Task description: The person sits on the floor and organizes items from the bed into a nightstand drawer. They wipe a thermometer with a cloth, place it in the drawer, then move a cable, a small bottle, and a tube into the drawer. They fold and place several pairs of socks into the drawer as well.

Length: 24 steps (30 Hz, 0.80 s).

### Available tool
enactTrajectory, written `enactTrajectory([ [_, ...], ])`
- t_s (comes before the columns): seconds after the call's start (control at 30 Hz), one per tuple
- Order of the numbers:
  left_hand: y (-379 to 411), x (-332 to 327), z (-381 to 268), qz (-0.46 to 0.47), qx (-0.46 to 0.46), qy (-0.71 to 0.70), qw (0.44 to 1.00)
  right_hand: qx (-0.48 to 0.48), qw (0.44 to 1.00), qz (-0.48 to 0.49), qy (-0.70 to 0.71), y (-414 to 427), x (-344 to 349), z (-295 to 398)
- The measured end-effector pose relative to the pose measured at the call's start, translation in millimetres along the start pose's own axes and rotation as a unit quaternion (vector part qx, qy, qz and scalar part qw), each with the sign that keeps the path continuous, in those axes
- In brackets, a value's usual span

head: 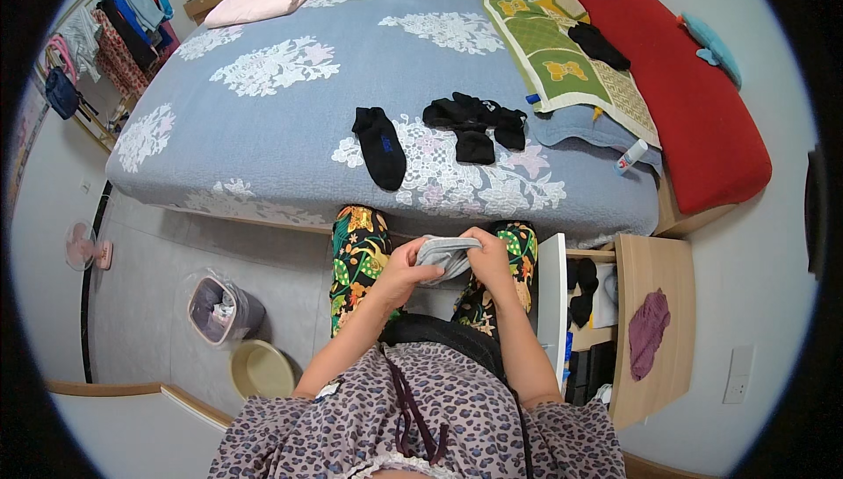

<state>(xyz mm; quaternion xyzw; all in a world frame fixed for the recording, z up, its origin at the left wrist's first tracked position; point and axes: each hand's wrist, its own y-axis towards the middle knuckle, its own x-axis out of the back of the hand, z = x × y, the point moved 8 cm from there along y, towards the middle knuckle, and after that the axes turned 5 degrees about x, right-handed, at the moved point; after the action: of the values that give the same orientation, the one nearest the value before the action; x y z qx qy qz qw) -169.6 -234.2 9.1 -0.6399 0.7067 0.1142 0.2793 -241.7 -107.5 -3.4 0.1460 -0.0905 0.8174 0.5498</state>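
Above my lap, a grey cloth item (448,256), likely a sock, is stretched between my two hands. My left hand (403,273) grips its left side with the thumb over the fabric. On the other side, my right hand (489,256) pinches its upper right edge. Ahead on the bed, a flat black sock (382,150) with blue marks lies with its toe towards me. To its right rests a loose cluster of black socks (474,125), partly overlapping. Another black garment, perhaps socks (598,45), lies farther back on a green patterned towel (560,71).
An open drawer (553,308) with black items stands by my right leg. Beside it, a purple cloth (649,334) lies on a wooden cabinet top (678,294). A white tube (631,157) lies near the bed corner. A lined bin (247,314) and a basin (262,370) stand at left.
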Motion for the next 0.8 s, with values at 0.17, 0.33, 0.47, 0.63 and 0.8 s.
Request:
enactTrajectory([
  [0.17, 7, 22, 2, -0.106, -0.039, 0.142, 0.983, -0.114, 0.92, 0.067, 0.369, -7, -19, -20],
  [0.33, 4, 18, -15, -0.163, -0.109, 0.298, 0.934, -0.132, 0.827, 0.082, 0.54, -15, -24, 3],
  [0.47, 3, 13, -16, -0.142, -0.155, 0.338, 0.918, -0.109, 0.774, 0.175, 0.599, -13, -37, 9],
  [0.63, 5, 19, 5, -0.063, 0.001, 0.06, 0.996, -0.126, 0.789, 0.197, 0.569, -19, -38, 25],
  [0.8, -2, 5, 5, 0.006, 0.028, -0.125, 0.992, -0.078, 0.827, 0.236, 0.505, -16, -33, 13],
])
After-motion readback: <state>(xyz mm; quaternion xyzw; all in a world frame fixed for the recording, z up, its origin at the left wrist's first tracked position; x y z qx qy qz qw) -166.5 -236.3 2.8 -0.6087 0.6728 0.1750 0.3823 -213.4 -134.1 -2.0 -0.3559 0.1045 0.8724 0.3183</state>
